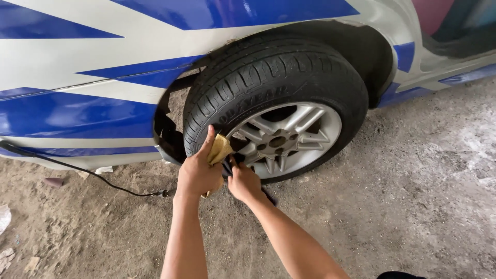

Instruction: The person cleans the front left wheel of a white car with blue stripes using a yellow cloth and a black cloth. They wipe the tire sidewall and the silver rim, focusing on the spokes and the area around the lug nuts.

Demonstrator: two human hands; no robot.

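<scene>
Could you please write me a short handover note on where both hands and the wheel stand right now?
Left hand: holds a yellow cloth against the lower left of the tyre.
Right hand: fingers pinch something small and dark at the rim edge; I cannot tell what it is.
Wheel: on the blue-and-white car, turned outward, resting on the dirt floor.
A black cable lies on the floor to the left.
Done and left: the pictures do not show which parts have been wiped.
</scene>
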